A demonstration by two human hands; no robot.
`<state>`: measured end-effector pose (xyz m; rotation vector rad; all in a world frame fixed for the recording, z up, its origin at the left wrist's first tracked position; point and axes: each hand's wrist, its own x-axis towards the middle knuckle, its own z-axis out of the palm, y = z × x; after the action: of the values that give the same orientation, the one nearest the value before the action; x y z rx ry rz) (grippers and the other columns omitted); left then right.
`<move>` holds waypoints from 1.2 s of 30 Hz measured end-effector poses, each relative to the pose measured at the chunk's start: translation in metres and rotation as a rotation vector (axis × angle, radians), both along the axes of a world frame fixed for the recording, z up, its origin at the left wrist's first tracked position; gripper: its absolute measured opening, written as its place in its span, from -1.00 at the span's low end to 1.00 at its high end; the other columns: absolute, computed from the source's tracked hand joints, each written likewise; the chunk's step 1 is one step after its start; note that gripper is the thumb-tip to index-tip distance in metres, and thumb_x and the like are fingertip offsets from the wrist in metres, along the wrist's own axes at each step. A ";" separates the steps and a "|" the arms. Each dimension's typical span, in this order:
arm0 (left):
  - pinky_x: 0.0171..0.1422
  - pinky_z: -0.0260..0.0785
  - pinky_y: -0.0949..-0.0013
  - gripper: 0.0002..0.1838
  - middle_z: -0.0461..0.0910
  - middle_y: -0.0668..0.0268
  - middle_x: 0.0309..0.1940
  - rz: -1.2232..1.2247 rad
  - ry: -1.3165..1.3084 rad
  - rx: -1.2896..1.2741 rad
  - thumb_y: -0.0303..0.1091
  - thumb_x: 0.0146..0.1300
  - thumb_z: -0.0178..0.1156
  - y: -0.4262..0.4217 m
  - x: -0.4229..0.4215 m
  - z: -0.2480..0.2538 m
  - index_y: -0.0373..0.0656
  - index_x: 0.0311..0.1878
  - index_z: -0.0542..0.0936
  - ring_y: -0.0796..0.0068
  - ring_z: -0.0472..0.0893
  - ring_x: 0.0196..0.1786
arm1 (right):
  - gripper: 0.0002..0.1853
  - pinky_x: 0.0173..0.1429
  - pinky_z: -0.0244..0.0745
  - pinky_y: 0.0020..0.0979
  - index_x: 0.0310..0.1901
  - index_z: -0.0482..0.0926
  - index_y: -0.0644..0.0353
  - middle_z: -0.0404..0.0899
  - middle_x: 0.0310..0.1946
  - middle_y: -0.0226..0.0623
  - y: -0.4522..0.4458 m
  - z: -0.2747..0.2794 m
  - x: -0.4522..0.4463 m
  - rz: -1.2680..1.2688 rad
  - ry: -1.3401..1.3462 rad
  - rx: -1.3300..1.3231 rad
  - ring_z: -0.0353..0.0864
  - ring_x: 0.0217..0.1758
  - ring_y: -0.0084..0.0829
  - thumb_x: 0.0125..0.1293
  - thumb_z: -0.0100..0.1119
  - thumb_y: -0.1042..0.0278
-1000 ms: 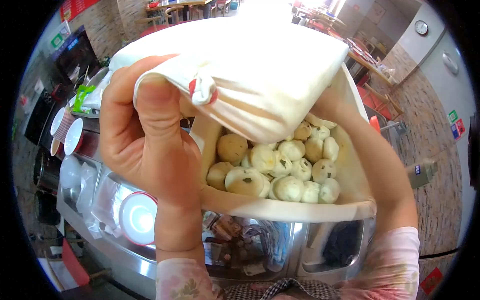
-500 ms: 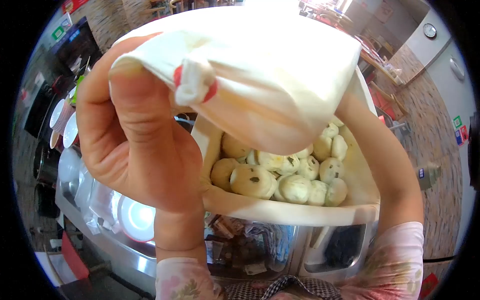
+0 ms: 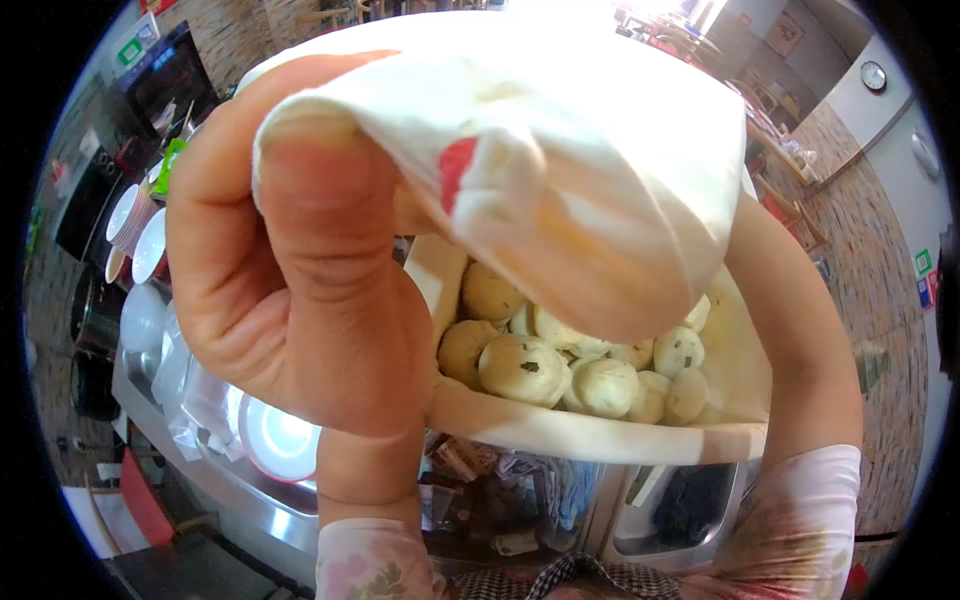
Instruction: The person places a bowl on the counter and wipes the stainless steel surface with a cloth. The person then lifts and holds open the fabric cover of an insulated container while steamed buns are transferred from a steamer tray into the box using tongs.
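Note:
My left hand (image 3: 335, 230) is raised close to the camera, its thumb and fingers closed on the edge of a thin white plastic bag (image 3: 620, 130). A bunched white knot-like fold with a red mark beside it shows near the thumb. My right forearm (image 3: 800, 330) reaches in behind the bag, which hides the right hand; a pinkish shape shows faintly through the thin material. Below the bag, several pale steamed buns (image 3: 525, 370), some with dark green flecks, lie in a deep cream-coloured box (image 3: 590, 435).
Stacked paper cups (image 3: 130, 225), a white plate (image 3: 280, 435) and clear plastic bags (image 3: 200, 400) stand on the metal counter at left. Banknotes lie in a drawer (image 3: 505, 495) below the box. A wall clock (image 3: 873, 77) hangs at right.
My left hand and the bag have shifted right in the view, and the bag hangs lower, covering more buns. The right forearm has moved slightly right too.

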<state>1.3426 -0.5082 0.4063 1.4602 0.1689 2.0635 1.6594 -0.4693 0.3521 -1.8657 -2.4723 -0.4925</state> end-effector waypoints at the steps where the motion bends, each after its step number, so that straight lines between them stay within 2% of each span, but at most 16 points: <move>1: 0.01 0.51 0.28 -0.70 0.54 0.07 -0.13 -0.001 -0.004 0.002 -0.30 0.31 0.10 0.000 0.000 0.000 -0.34 -0.03 0.44 0.37 0.57 -0.11 | -0.54 0.13 0.37 -0.25 -0.02 0.53 0.15 0.54 -0.07 -0.08 0.001 0.000 0.000 -0.004 0.001 0.000 0.49 0.06 -0.15 0.13 0.22 0.03; 12: 0.00 0.49 0.33 -0.69 0.54 0.10 -0.12 0.100 0.049 -0.021 -0.27 0.32 0.08 0.000 0.000 0.000 -0.36 -0.07 0.44 0.40 0.56 -0.13 | -0.57 0.11 0.38 -0.25 -0.05 0.55 0.16 0.56 -0.11 -0.08 -0.024 0.029 -0.007 -0.053 0.246 0.090 0.49 0.06 -0.17 0.12 0.23 0.06; 14: 0.00 0.49 0.33 -0.71 0.54 0.09 -0.12 0.089 0.026 -0.017 -0.28 0.32 0.08 0.001 0.000 0.001 -0.36 -0.08 0.44 0.41 0.56 -0.13 | -0.57 0.11 0.38 -0.25 -0.05 0.55 0.16 0.56 -0.12 -0.08 -0.025 0.018 -0.009 -0.097 0.218 0.091 0.49 0.06 -0.18 0.12 0.24 0.06; 17: 0.00 0.49 0.33 -0.73 0.53 0.09 -0.12 0.069 -0.007 -0.029 -0.30 0.31 0.10 0.000 0.003 -0.001 -0.34 -0.09 0.45 0.41 0.55 -0.14 | -0.57 0.07 0.41 -0.24 -0.04 0.55 0.17 0.56 -0.11 -0.09 -0.006 -0.033 0.011 -0.255 -0.005 0.007 0.50 0.05 -0.19 0.10 0.27 0.12; 19: 0.01 0.48 0.33 -0.74 0.54 0.09 -0.12 0.075 -0.007 -0.032 -0.31 0.30 0.11 -0.001 0.004 0.000 -0.33 -0.10 0.45 0.42 0.55 -0.14 | -0.57 0.05 0.42 -0.24 -0.03 0.55 0.18 0.56 -0.09 -0.09 -0.002 -0.041 0.013 -0.277 -0.050 -0.033 0.51 0.04 -0.19 0.10 0.27 0.12; 22: 0.01 0.48 0.34 -0.75 0.54 0.10 -0.12 0.098 0.022 -0.016 -0.30 0.30 0.12 0.002 0.003 0.001 -0.32 -0.12 0.46 0.42 0.55 -0.14 | -0.57 0.04 0.43 -0.23 -0.06 0.55 0.18 0.57 -0.09 -0.10 -0.006 -0.041 0.016 -0.232 0.275 -0.031 0.52 0.02 -0.16 0.15 0.21 0.05; 24: 0.01 0.48 0.34 -0.74 0.55 0.10 -0.12 0.110 0.030 -0.014 -0.28 0.30 0.11 0.005 0.002 0.000 -0.32 -0.13 0.47 0.42 0.55 -0.14 | -0.55 0.03 0.43 -0.21 -0.09 0.56 0.18 0.57 -0.12 -0.11 -0.014 -0.032 0.020 -0.181 0.637 -0.040 0.53 -0.02 -0.14 0.18 0.14 -0.04; 27: -0.02 0.49 0.36 -0.73 0.55 0.13 -0.13 0.156 -0.018 -0.042 -0.26 0.32 0.10 0.007 0.003 -0.003 -0.32 -0.12 0.48 0.43 0.56 -0.16 | -0.53 0.05 0.41 -0.22 -0.05 0.54 0.17 0.56 -0.11 -0.09 -0.019 -0.027 0.010 -0.141 0.812 -0.194 0.53 -0.04 -0.11 0.19 0.13 -0.05; 29: -0.04 0.49 0.37 -0.71 0.55 0.15 -0.14 0.178 -0.070 -0.065 -0.24 0.33 0.08 0.008 0.004 -0.003 -0.33 -0.10 0.48 0.44 0.56 -0.16 | -0.55 0.05 0.41 -0.23 -0.02 0.53 0.18 0.56 -0.09 -0.08 -0.018 -0.024 -0.021 -0.301 0.584 -0.257 0.53 -0.04 -0.11 0.18 0.18 0.01; 32: -0.05 0.50 0.37 -0.68 0.55 0.16 -0.15 0.236 -0.070 -0.128 -0.22 0.35 0.05 0.009 0.000 -0.003 -0.33 -0.06 0.48 0.45 0.56 -0.15 | -0.54 0.05 0.41 -0.25 0.02 0.51 0.18 0.55 -0.06 -0.05 -0.016 -0.028 -0.036 -0.413 0.415 -0.332 0.54 -0.05 -0.11 0.17 0.22 0.07; 34: -0.03 0.50 0.36 -0.67 0.55 0.17 -0.15 0.245 -0.048 -0.161 -0.22 0.36 0.04 0.007 -0.001 -0.005 -0.33 -0.03 0.47 0.45 0.56 -0.14 | -0.53 0.03 0.42 -0.24 0.01 0.51 0.20 0.54 -0.07 -0.03 -0.016 -0.034 -0.024 -0.345 0.528 -0.240 0.54 -0.06 -0.11 0.16 0.24 0.06; 36: 0.00 0.49 0.34 -0.68 0.56 0.17 -0.15 0.231 -0.039 -0.137 -0.22 0.37 0.03 0.008 -0.003 -0.006 -0.32 -0.03 0.47 0.45 0.56 -0.14 | -0.51 0.01 0.42 -0.23 -0.03 0.53 0.23 0.54 -0.08 0.00 -0.017 -0.034 0.015 -0.161 0.799 -0.002 0.55 -0.07 -0.09 0.14 0.25 0.01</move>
<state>1.3401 -0.5005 0.4000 1.3689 0.4736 2.2121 1.6745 -0.4867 0.3178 -1.7792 -1.7989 0.2330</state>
